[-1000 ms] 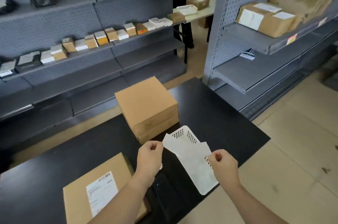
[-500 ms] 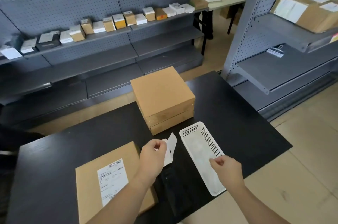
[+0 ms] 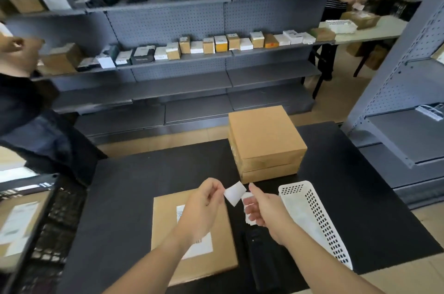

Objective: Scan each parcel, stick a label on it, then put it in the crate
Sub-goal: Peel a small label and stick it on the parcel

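Left hand: your left hand (image 3: 204, 205) pinches a small white label (image 3: 236, 195) by its near corner, thumb against fingertip, up off the counter (image 3: 134, 188).
Right hand: your right hand (image 3: 263, 209) is just beside it, thumb raised and fingers curled round a white paper scrap (image 3: 248, 200); whether the scrap touches the label, you cannot tell.
Labelled parcel: a flat cardboard parcel (image 3: 165, 226) lies on the counter under your left forearm, and your wrist partly hides its printed sheet (image 3: 204, 245).
Dark device: a black object (image 3: 262, 260) lies between that parcel and the basket; it is too dark to make out.
Basket: a white perforated basket (image 3: 314, 219) sits right of your right hand, reaching toward the counter's near edge.
Stack: two plain cardboard parcels (image 3: 264, 135) are stacked beyond your hands.
Crate: a black lattice crate (image 3: 55, 219) stands left of the counter with a labelled parcel (image 3: 16, 221) inside.
Shelves: grey pegboard shelves (image 3: 168, 60) carry a row of small boxes.
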{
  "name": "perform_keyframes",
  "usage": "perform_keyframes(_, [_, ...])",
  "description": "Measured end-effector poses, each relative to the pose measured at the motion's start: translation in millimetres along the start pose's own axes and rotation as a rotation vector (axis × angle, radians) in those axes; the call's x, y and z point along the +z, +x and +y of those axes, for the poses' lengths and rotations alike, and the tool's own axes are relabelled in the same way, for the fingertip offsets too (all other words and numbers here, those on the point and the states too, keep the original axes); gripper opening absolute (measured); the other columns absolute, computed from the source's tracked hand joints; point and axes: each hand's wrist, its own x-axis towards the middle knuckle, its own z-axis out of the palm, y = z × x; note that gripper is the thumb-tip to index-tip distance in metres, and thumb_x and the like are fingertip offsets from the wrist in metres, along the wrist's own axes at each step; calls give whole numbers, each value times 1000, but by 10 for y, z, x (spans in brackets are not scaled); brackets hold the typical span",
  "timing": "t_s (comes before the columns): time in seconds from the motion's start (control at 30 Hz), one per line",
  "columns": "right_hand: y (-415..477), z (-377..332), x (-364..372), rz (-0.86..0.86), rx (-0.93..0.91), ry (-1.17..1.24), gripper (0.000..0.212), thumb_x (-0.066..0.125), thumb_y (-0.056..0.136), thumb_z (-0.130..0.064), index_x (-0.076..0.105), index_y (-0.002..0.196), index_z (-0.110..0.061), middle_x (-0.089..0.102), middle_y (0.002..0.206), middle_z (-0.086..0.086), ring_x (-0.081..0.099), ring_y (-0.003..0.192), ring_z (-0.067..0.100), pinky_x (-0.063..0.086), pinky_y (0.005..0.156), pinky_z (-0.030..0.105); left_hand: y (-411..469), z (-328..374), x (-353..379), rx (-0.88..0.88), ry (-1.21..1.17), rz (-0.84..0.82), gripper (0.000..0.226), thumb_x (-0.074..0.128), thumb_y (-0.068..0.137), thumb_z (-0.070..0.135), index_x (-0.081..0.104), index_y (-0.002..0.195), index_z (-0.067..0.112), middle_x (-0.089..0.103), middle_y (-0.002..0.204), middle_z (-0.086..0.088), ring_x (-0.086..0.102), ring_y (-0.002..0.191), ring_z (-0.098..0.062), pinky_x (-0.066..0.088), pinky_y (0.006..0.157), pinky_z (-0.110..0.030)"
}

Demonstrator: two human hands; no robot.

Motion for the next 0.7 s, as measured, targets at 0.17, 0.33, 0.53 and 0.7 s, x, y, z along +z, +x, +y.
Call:
perform_keyframes(0.17, [-107,-90,283,-222,55,139,43,72,93,-42,76,101,0,69,76,10,59,60,17,42,53,25,-187,-224,-341,43,89,-65,20,49,102,12,58,89,25,63,82,0,56,79,-28,47,71,-40])
perform_keyframes(0.33, [-123,-31,469,-226,19,142,18,70,94,-10,70,110,-2,68,79,12,62,61,16,45,55,26,-360,-389,-491,38,124,-107,26,52,100,7,63,87,28,66,88,6,59,85,-15,46,75,-26])
perform_keyframes(0.53, [-209,152,577,-221,-59,219,16,70,97,-21,70,113,-16,79,101,4,73,100,22,54,74,27,-574,-527,-419,-375,-284,64,17,49,104,28,61,113,21,71,99,-3,63,82,-14,54,76,-28])
perform_keyframes(0.7, [-296,363,619,-228,-87,295,19,71,97,-22,70,115,-16,80,102,2,73,104,26,60,91,36,-665,-560,-174,-595,-525,-16,39,66,94,45,66,110,9,68,103,-10,62,86,-21,58,79,-35])
